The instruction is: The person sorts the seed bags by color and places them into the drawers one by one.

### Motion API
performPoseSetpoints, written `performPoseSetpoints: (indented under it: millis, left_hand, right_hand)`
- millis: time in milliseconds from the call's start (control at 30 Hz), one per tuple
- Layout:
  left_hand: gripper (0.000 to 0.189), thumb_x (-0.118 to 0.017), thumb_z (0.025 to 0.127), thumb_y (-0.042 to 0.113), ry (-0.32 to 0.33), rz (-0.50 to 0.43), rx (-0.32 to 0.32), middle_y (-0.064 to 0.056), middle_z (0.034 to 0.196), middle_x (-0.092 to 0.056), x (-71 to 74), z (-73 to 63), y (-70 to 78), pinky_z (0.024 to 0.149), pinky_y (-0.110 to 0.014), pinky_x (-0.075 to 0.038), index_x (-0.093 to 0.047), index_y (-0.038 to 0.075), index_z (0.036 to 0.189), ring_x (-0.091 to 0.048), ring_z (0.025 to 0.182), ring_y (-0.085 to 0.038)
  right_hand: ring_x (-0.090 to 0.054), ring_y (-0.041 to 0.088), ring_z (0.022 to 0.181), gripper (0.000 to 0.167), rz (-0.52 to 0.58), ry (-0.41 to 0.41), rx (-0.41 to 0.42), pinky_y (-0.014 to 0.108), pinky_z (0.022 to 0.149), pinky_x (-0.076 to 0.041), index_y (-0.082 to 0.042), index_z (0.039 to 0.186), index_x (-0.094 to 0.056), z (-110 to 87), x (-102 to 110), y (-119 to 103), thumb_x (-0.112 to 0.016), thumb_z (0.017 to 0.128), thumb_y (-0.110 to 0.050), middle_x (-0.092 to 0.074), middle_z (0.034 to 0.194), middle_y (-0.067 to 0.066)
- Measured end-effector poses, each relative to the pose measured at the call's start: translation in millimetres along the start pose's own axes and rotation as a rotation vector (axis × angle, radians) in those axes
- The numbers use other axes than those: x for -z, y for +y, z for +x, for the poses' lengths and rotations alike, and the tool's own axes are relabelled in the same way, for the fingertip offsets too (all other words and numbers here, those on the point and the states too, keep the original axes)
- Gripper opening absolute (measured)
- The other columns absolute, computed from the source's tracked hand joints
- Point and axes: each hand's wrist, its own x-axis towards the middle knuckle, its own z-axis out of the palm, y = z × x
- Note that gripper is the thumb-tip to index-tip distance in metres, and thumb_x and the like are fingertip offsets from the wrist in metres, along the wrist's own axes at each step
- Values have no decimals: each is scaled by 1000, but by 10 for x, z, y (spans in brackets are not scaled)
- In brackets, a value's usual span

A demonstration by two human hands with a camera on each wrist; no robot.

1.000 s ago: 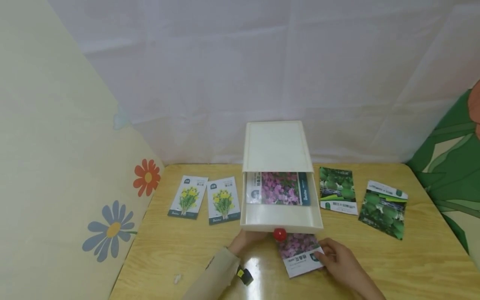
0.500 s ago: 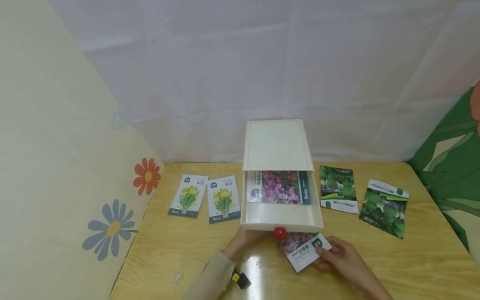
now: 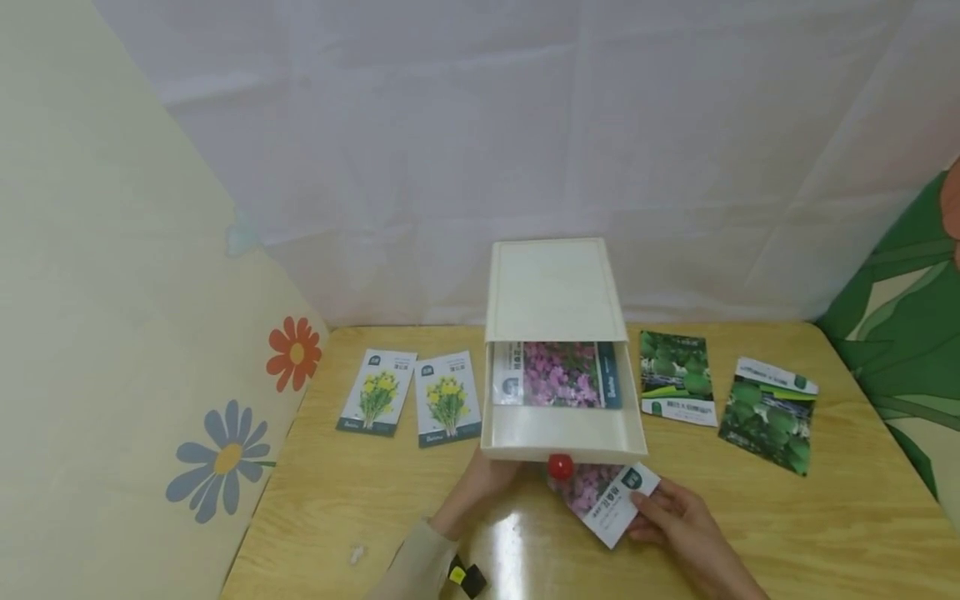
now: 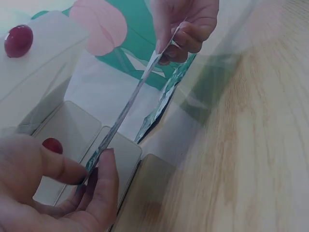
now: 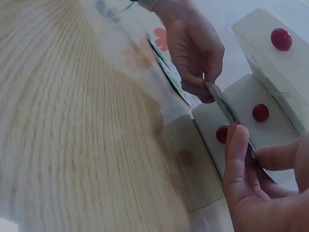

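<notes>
Both hands hold a seed packet [image 3: 613,507] with pink flowers and a white label, low in front of a pulled-out drawer [image 3: 562,432]. My right hand [image 3: 686,529] pinches the label end. At the other end, my left hand [image 4: 72,188] pinches the packet, seen edge-on in the left wrist view; in the head view the drawer hides the fingers of this left hand [image 3: 487,479]. A red knob [image 3: 559,466] sits on the drawer front. Inside the drawer lies another pink-flower seed packet [image 3: 558,375].
The white drawer box [image 3: 555,287] stands near the table's back edge; lower drawers with red knobs [image 5: 260,112] show in the wrist views. Two yellow-flower packets [image 3: 448,400] lie left of it. Two green packets [image 3: 768,417] lie to its right on the wooden table [image 3: 330,500].
The packet has turned, its label end swinging up and right with my right hand. My left forearm has shifted slightly left. The drawer stays pulled out.
</notes>
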Motion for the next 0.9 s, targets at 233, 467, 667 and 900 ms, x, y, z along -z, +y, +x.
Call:
performPoseSetpoints:
  millis: [233,467,667,900]
  left_hand:
    - [32,-67,104,24,-88,-29,24,3,117,-70,69,-85,37,97,-38,-62,-61,27,135,-69,106,-15]
    - [50,-62,106,23,-91,-62,47,-7,151,-62,138,-230,7,120,-64,-44,-52,24,155,-57,142,-35]
    - [48,-65,104,22,-142,-7,74,-14,150,-63,214,-344,-27,115,-65,-49,-58,16,151,-59,138,-39]
    - [45,-67,100,13,-208,-45,146,-9,111,-74,274,-446,21,61,-27,-63,-62,7,145,-68,71,-15]
  right_hand:
    - [-73,16,90,53,-60,41,3,31,78,-66,19,151,-40,-13,15,-68,-56,111,-13,-78,104,6]
    - [-65,13,81,29,-117,-10,-4,27,70,-62,8,124,-64,-31,56,-154,-58,111,-17,-71,94,2]
    - [-63,12,78,27,-138,-34,-14,26,69,-59,4,119,-68,-29,63,-179,-58,111,-20,-71,92,1]
    - [-64,13,77,30,-156,-53,-18,26,68,-60,4,121,-68,-55,50,-220,-58,111,-23,-74,96,1]
